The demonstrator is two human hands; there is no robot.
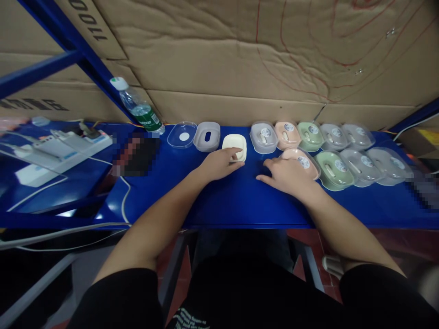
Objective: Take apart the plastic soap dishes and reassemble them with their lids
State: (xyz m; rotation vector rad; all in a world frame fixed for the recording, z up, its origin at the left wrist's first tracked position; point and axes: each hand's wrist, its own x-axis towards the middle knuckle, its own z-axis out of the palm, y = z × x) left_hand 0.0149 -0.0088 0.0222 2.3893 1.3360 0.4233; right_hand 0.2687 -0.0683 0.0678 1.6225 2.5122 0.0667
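My left hand (221, 164) is on a small cream-white soap dish (233, 141), its fingers over the top and the thumb at the near edge. To the left of that dish sits a grey soap dish tray (213, 131) with a dark oval slot, and beside it lies a clear lid (175, 135) with a white round spot. My right hand (286, 174) hovers low over or rests on the table, thumb and index finger apart and nothing between them. It partly covers a pink lidded soap dish (310, 167).
Lidded soap dishes stand in two rows at right, including a green one (334, 171) and a grey one (264, 137). A water bottle (142, 109) stands back left, near a white power strip (65, 153) with cables. Cardboard (206, 55) walls the back of the blue table (240, 205).
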